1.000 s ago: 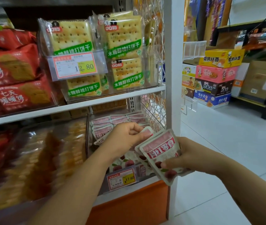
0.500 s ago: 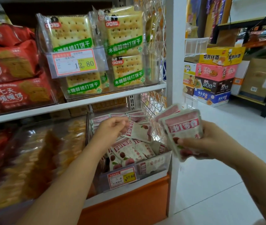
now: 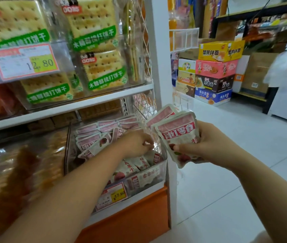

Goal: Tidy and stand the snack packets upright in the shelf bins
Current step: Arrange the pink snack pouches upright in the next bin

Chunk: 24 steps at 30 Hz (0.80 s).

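Note:
Pink-and-white snack packets (image 3: 93,139) lie jumbled in a clear shelf bin (image 3: 163,165) on the lower shelf; some stand at the back and others lie flat at the front. My left hand (image 3: 137,142) reaches into the bin's right side. Its fingers are curled and pinch a packet's edge near the bin wall. To the right of the bin, outside the shelf, my right hand (image 3: 207,146) grips a fanned stack of several packets (image 3: 176,130), held upright with the labels facing me.
A price tag (image 3: 112,196) hangs on the bin's front. Cracker packs (image 3: 93,21) fill the bin on the shelf above. A white post (image 3: 156,50) bounds the shelf on the right. Stacked noodle boxes (image 3: 214,69) stand across the white tiled aisle floor.
My left hand has moved right and deeper into the bin. My right hand has lifted the packet stack higher and holds it beside the bin.

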Motion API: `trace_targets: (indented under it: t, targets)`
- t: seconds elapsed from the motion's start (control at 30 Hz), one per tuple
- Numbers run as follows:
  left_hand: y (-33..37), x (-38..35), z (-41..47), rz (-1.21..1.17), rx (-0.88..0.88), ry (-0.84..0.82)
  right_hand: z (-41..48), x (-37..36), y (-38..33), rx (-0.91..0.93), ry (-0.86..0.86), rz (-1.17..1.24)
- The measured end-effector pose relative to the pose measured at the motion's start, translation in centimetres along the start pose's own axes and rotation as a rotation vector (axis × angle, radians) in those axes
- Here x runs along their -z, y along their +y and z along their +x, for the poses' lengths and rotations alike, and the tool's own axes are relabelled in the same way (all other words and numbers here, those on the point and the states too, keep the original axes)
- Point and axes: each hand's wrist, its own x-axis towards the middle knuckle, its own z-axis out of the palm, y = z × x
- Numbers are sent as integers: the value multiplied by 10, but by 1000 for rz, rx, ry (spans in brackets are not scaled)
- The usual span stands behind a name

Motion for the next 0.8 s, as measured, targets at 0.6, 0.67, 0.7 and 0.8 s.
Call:
trace_targets:
  t: [0.6, 0.67, 0.7, 0.8]
  targets:
    - [-21, 17, -60, 260, 53, -373, -1, -13, -2, 11, -23, -58]
    - [-19, 17, -60, 178, 72, -342, 0, -17, -4, 18, -23, -44]
    - [-20, 18, -60, 135, 76, -328, 1, -20, -6, 29, -19, -39]
    - [-27, 16, -65, 103, 58, -299, 6, -36, -11, 70, -4, -28]
